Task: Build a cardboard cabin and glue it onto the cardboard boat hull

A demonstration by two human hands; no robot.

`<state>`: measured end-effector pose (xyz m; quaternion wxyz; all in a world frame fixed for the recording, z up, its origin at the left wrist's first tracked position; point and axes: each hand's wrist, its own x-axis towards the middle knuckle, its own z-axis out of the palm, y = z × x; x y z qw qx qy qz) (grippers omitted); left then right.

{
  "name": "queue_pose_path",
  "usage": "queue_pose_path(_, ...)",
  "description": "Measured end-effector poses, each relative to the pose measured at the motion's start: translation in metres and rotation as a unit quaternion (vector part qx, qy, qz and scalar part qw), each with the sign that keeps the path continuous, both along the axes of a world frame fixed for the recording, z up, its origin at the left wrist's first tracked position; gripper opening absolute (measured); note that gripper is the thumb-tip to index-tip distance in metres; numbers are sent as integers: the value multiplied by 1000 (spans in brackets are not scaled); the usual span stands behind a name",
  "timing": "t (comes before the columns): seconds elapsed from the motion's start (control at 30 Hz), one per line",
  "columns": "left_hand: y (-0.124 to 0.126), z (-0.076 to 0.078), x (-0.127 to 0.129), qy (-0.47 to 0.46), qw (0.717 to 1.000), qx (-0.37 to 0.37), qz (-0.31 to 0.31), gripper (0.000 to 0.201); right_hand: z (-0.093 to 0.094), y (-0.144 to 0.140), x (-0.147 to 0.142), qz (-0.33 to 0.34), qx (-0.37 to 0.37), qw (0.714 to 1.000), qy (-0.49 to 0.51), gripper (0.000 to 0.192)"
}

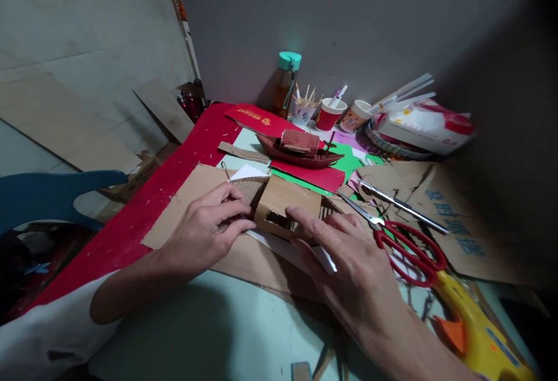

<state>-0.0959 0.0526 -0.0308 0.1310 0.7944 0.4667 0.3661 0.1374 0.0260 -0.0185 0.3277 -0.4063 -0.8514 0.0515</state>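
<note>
Both of my hands press on a small cardboard model (285,207) at the middle of the surface (218,323), in what I take to be the fitting or gluing stage of a craft build. My left hand (204,233) rests palm down on the flat cardboard sheet (192,195), fingers narrowed to a loose pinch against the model's ribbed left end. My right hand (349,265) lies flat and open, holding nothing, its forefinger stretched along the model's near edge beside a cut window, with a white paper strip (325,259) showing just under the fingers. The model sits between the two hands, touching both, on the brown sheet that overlaps a red paper sheet (183,160).

As I judge it, the next move calls for steady, even pressure on the joint and a light touch, since the thin card walls would buckle under a hard squeeze; whether glue is present I cannot tell.

Red-handled scissors (410,250) lie just to the right of my right hand, blades open and pointing away. A yellow tool (479,334), possibly a glue gun, lies nearer the front right corner. Behind the model stands a finished dark red boat model (300,148) on green and red paper, with a bottle (285,85) and paper cups (329,114) near the wall.
</note>
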Motion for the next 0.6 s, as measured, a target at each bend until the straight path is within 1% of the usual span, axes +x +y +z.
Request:
queue_pose_path(0.2,1,-3,1,-23,999,28,-9,7,-2,1,2,-6,-14,1000,-5,45)
queue_pose_path(0.33,0,-3,4,-13,999,40,9,7,-2,-2,4,-15,-38,999,6,43)
queue_pose_path(0.43,1,-4,4,-10,999,43,14,8,-1,-3,5,-25,-34,999,10,41)
queue_pose_path(0.6,2,-6,3,-6,999,34,11,7,4,1,7,-5,-37,999,-5,41)
